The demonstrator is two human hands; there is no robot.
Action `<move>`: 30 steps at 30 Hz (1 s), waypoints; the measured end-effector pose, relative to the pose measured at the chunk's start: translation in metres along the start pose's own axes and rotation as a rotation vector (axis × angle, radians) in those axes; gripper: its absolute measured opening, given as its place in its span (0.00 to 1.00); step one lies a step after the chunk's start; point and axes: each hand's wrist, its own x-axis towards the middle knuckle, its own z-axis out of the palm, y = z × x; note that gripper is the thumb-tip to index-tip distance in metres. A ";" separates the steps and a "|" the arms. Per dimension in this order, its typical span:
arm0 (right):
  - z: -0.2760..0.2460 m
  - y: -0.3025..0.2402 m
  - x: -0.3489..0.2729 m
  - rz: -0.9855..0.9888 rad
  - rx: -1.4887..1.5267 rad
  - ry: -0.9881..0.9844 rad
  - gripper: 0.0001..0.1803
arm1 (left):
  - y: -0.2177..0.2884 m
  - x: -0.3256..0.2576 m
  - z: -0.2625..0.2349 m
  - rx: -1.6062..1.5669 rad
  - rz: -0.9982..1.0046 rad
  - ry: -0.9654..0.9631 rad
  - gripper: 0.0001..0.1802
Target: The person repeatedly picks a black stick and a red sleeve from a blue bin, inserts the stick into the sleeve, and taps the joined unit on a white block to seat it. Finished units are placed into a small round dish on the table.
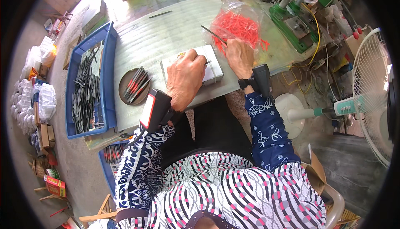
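My left hand (pixel 184 78) rests on a small white block (pixel 214 68) near the table's front edge, its fingers curled over the block's top. My right hand (pixel 239 56) holds a thin dark metal rod (pixel 212 33) that points up and left, right at the edge of a clear plastic bag of small red plastic pieces (pixel 238 25). A round brown dish (pixel 125 88) with several dark rods tipped in red sits left of my left hand. Both wrists wear black devices over patterned blue sleeves.
A blue tray (pixel 109 33) full of dark rods lies at the left. A green press machine (pixel 300 16) with yellow wires stands at the back right. A white fan (pixel 371 95) stands on the right. A second blue bin (pixel 109 158) sits below the table; boxes line the floor at left.
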 end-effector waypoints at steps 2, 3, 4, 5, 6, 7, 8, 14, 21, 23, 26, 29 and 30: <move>0.006 0.001 0.000 0.013 -0.021 -0.017 0.05 | -0.004 0.001 0.004 0.036 0.003 -0.023 0.04; 0.008 0.001 0.000 0.008 -0.022 -0.004 0.05 | -0.006 0.000 0.006 0.034 0.015 -0.007 0.04; 0.009 0.002 0.000 -0.006 -0.014 0.012 0.06 | -0.008 -0.002 0.007 0.035 0.018 -0.004 0.05; 0.010 0.003 0.000 -0.008 -0.013 0.000 0.06 | -0.009 -0.004 0.007 0.039 0.016 -0.010 0.05; 0.010 0.003 0.000 0.000 -0.006 -0.011 0.06 | -0.010 -0.007 0.007 0.017 0.013 0.014 0.05; 0.009 0.004 0.001 0.022 -0.007 -0.047 0.06 | -0.012 -0.011 0.005 -0.003 0.007 0.030 0.06; 0.007 0.006 0.002 0.043 -0.008 -0.076 0.07 | -0.014 -0.015 0.002 -0.024 -0.003 0.040 0.06; -0.013 0.011 -0.006 -0.025 0.088 -0.078 0.08 | -0.032 -0.044 -0.024 -0.071 -0.123 0.068 0.07; -0.041 -0.007 -0.008 0.087 0.352 -0.080 0.10 | -0.037 -0.053 -0.018 -0.149 -0.165 0.121 0.04; -0.054 -0.014 -0.007 0.230 0.548 -0.175 0.11 | -0.037 -0.053 -0.015 -0.071 -0.112 0.141 0.03; -0.076 -0.024 -0.008 0.406 0.863 -0.292 0.11 | -0.038 -0.052 -0.013 0.019 -0.050 0.149 0.03; -0.091 -0.036 -0.010 0.435 1.094 -0.281 0.09 | -0.042 -0.049 -0.012 0.002 -0.058 0.135 0.03; -0.093 -0.041 -0.011 0.405 1.164 -0.249 0.09 | -0.043 -0.049 -0.012 -0.004 -0.069 0.124 0.03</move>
